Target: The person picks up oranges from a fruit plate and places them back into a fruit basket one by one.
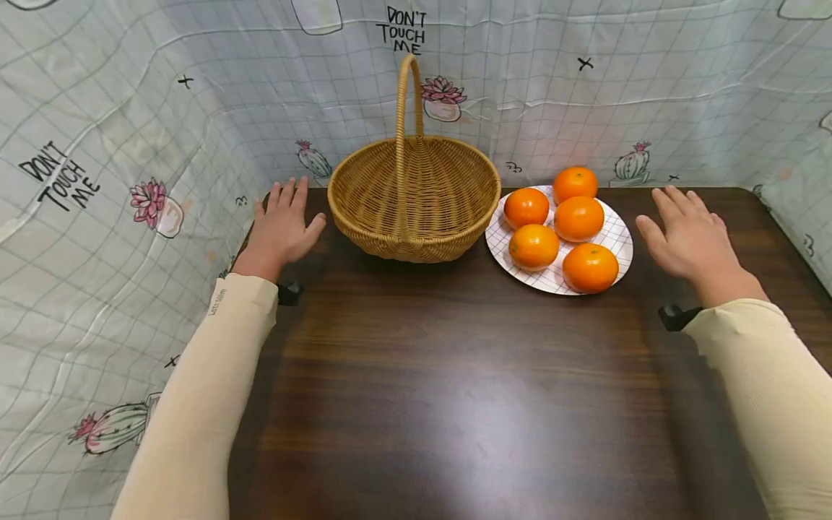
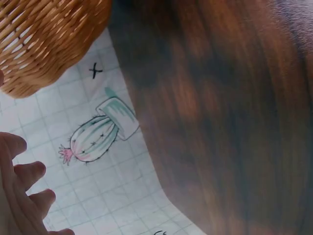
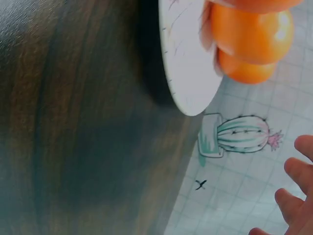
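Note:
A wicker basket (image 1: 364, 231) with a tall arched handle stands at the back of the table, and nothing shows inside it. To its right lies a round white plate (image 1: 499, 242) with a grid pattern, bearing several oranges (image 1: 533, 247). My left hand (image 1: 281, 225), fingers extended, is left of the basket and apart from it; its fingertips (image 2: 34, 171) and part of the basket (image 2: 49, 44) appear in the left wrist view. Right of the plate is my right hand (image 1: 692, 235), fingers straight and holding nothing. The right wrist view shows oranges (image 3: 252, 34) above the plate's edge (image 3: 190, 100).
A dark brown wooden table (image 1: 455, 390) spreads in front of me. White grid-patterned cloth (image 1: 533, 94) with cactus drawings and lettering hangs behind the table and along its sides. Small black devices (image 1: 676, 318) sit at both wrists, by the cream sleeves (image 1: 747, 375).

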